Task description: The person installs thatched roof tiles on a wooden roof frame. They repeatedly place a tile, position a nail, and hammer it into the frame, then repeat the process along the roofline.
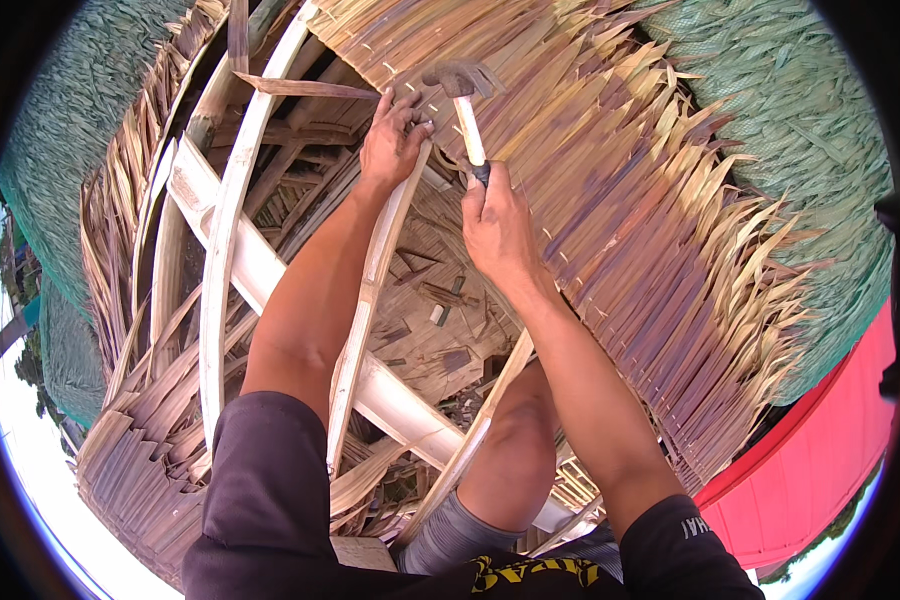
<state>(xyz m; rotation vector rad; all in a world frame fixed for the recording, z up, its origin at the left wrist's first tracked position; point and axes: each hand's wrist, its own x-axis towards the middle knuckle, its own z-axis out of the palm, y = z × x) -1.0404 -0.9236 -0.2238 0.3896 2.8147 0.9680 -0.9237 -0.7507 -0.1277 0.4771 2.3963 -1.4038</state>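
Observation:
My right hand (500,228) is wrapped round the dark grip of a claw hammer (469,128), whose pale handle points up and whose metal head sits over the thatch. Just left of the hammer, my left hand (392,148) has its fingers bent and drawn together at the edge of a thatch panel (610,210) of dried, stitched leaves. What those fingers hold, if anything, is too small to make out. Below the left hand, the top of a pale wooden strip (380,255) meets the panel's edge.
Curved pale strips (232,215) and a wide crossing beam (395,405) form an open frame. Through its gaps a lower surface with wood scraps (440,300) shows. Green netting (790,130) covers thatch at the far right; a red sheet (810,450) lies lower right. My bent knee (515,445) is between strips.

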